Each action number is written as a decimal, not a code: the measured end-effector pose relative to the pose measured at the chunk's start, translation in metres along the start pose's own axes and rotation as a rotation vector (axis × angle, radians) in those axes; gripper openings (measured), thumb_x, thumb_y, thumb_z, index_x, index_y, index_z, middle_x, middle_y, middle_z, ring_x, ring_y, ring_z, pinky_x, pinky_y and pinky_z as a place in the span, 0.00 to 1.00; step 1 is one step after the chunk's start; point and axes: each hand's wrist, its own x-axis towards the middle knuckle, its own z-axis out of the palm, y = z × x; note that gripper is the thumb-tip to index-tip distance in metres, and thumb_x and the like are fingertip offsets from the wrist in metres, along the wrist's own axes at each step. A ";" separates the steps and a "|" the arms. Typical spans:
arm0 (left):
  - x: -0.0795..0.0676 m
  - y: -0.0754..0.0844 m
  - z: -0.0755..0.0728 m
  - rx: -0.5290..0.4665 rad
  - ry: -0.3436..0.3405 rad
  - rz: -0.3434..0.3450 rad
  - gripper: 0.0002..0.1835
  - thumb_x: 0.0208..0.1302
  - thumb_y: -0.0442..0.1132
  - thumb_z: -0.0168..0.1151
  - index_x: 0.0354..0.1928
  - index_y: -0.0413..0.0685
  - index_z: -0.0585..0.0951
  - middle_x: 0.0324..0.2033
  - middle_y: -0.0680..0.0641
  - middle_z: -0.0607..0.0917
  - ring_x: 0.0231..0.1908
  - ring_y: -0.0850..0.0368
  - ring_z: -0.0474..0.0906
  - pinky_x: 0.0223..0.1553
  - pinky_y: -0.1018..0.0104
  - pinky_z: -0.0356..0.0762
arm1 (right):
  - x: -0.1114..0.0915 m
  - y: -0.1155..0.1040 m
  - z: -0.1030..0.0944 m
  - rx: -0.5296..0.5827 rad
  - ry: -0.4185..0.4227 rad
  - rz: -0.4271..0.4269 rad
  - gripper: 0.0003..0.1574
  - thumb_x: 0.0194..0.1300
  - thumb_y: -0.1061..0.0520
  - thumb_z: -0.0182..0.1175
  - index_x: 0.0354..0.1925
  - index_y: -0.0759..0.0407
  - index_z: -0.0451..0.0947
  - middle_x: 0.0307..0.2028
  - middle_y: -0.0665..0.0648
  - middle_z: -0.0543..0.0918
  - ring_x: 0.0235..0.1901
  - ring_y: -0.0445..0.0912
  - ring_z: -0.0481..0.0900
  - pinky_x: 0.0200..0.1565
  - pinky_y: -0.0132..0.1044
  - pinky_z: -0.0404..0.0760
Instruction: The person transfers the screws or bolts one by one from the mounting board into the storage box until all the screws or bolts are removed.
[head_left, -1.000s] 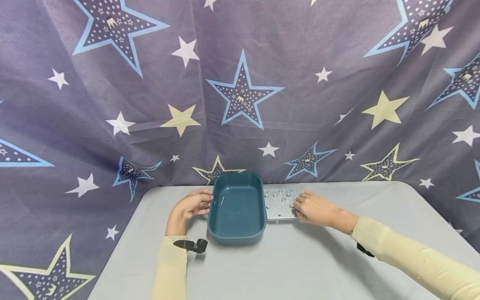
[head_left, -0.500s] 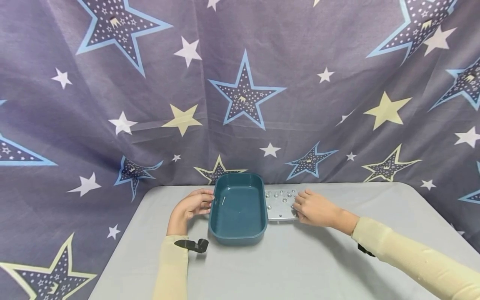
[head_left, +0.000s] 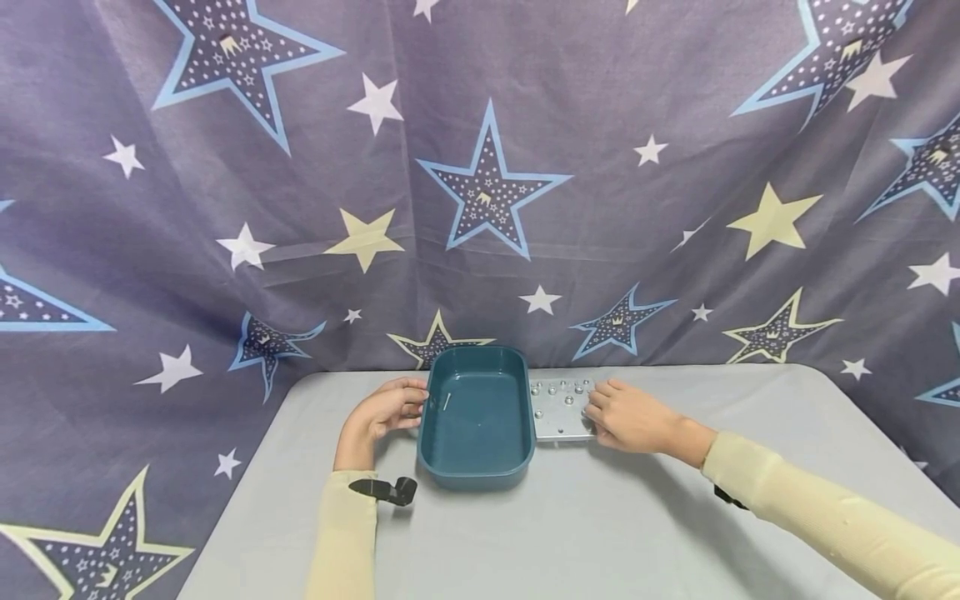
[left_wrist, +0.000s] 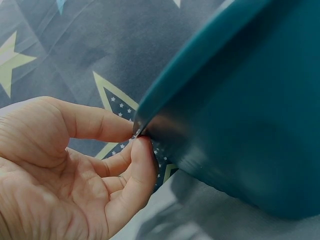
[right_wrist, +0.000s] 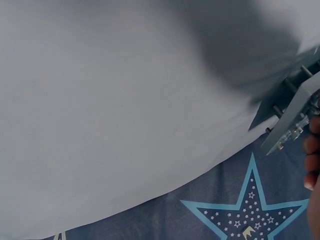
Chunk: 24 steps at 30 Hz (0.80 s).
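A teal plastic tray (head_left: 480, 479) stands on the table. My left hand (head_left: 386, 410) pinches its left rim; in the left wrist view thumb and fingertips (left_wrist: 145, 145) meet at that edge. Beside the tray's right wall sits a flat metal plate (head_left: 555, 423) with several bolts (head_left: 568, 400). Shafts (right_wrist: 291, 84) stick out under the plate in the right wrist view. My right hand (head_left: 633, 419) is over the plate's right end, its curled fingers on a bolt there, mostly hidden by the hand. Only fingertips (right_wrist: 311, 145) show at the right wrist view's edge.
A small thin metal piece (head_left: 447, 402), perhaps a screw, lies inside the tray near its left wall. Behind the pale table (head_left: 480, 542) hangs a purple-grey curtain (head_left: 450, 75) with stars, close to the tray's far side.
The whole head view has shifted a little to the right from the first frame. Hands, tray and plate keep their places; the right hand makes no clear movement.
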 end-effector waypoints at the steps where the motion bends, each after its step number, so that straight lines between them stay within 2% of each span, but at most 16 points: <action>1: 0.000 0.000 0.000 0.000 -0.002 0.000 0.21 0.73 0.31 0.51 0.64 0.30 0.66 0.32 0.53 0.79 0.32 0.64 0.77 0.35 0.70 0.82 | -0.001 0.001 0.001 0.003 -0.004 -0.001 0.12 0.52 0.51 0.65 0.31 0.54 0.75 0.27 0.49 0.73 0.31 0.45 0.67 0.38 0.38 0.70; 7: 0.002 -0.001 -0.001 -0.002 0.009 -0.006 0.22 0.73 0.31 0.52 0.65 0.30 0.65 0.32 0.53 0.79 0.33 0.64 0.77 0.36 0.70 0.81 | -0.004 0.003 0.004 0.027 -0.030 0.001 0.12 0.54 0.52 0.65 0.32 0.56 0.74 0.28 0.50 0.75 0.32 0.46 0.70 0.41 0.40 0.74; 24: 0.001 -0.001 0.000 -0.004 0.011 0.001 0.21 0.72 0.31 0.52 0.64 0.31 0.66 0.32 0.53 0.79 0.33 0.64 0.77 0.37 0.69 0.82 | -0.002 0.003 0.000 0.036 -0.049 0.001 0.11 0.56 0.52 0.65 0.32 0.55 0.74 0.28 0.50 0.74 0.32 0.45 0.70 0.42 0.40 0.74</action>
